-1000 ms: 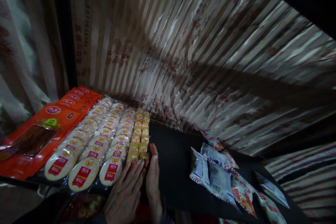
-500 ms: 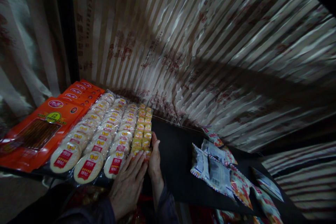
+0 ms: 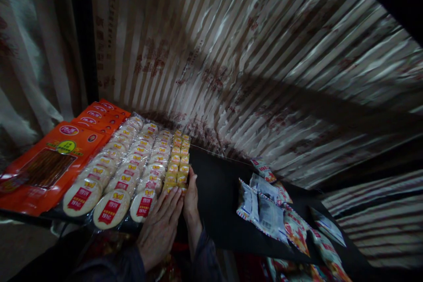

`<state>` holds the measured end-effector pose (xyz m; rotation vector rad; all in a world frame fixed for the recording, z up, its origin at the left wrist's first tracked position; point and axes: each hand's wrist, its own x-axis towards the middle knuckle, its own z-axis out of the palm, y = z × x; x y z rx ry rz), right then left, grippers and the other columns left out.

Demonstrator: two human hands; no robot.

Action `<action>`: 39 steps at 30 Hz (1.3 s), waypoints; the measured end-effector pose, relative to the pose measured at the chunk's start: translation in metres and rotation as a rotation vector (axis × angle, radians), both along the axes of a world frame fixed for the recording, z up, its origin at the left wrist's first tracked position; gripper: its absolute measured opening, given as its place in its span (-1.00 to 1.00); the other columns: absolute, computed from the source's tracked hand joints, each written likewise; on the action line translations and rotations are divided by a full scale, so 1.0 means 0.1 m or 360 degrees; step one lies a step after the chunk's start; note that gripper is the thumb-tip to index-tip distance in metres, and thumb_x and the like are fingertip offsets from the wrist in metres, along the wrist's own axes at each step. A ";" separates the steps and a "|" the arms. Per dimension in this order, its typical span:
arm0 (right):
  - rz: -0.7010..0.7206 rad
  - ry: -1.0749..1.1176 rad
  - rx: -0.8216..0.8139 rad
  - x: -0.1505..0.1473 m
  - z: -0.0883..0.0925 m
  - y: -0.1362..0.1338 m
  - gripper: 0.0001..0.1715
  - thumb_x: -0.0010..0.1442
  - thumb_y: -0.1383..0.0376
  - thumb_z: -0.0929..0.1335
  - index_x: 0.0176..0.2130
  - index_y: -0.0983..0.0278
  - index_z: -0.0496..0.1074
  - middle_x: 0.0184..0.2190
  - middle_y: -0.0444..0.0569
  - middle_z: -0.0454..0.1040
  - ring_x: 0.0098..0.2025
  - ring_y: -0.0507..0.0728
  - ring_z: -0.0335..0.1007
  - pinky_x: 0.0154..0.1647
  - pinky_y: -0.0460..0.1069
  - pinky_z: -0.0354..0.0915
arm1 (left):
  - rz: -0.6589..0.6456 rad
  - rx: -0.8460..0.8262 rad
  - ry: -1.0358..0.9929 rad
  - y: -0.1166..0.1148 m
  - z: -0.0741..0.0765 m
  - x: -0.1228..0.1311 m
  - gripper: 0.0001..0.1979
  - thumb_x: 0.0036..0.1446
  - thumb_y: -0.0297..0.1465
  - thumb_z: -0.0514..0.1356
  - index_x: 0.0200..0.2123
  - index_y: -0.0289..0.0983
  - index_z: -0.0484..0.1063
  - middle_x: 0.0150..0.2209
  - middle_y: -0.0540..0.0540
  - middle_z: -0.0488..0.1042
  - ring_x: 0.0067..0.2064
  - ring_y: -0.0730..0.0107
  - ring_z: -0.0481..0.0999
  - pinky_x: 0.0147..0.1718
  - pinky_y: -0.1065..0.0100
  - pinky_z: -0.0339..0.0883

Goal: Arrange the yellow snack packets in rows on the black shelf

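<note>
Small yellow-wrapped cubes (image 3: 178, 159) stand in two columns running away from me on a black shelf (image 3: 216, 189). My left hand (image 3: 161, 227) lies with its fingers stretched over the near end of these columns, partly hiding the closest cubes. My right hand (image 3: 191, 205) rests upright along their right side, fingers extended and thumb on top. Both hands are open, pressing against the cubes from the front and the side without gripping one. Directly left of the cubes are overlapping rows of round rice crackers (image 3: 110, 205) in clear wrappers with red labels.
Orange snack bags (image 3: 54, 165) with dark strips in a window lie overlapped at the far left. Several silver-backed and red-and-white snack bags (image 3: 271, 216) lie loosely on the right. Pleated printed fabric (image 3: 211, 66) hangs behind the shelf. More bags (image 3: 291, 269) sit lower down.
The view has shifted slightly, so the right-hand bags appear a little further left. Both hands stay against the yellow cubes, with hardly any movement.
</note>
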<state>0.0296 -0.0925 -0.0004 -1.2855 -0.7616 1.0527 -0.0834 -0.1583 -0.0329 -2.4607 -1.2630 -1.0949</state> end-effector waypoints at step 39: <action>-0.0047 0.0098 0.0031 0.36 -0.22 0.88 0.04 0.16 -0.37 0.22 0.31 0.25 0.35 0.39 0.08 0.23 0.43 0.22 0.16 0.43 0.11 0.06 | 0.0012 0.0064 0.0039 -0.02 0.01 0.00 -0.51 0.28 -0.22 0.18 0.24 -0.19 0.42 0.32 -0.09 0.39 0.52 0.24 -0.16 0.49 0.06 -0.43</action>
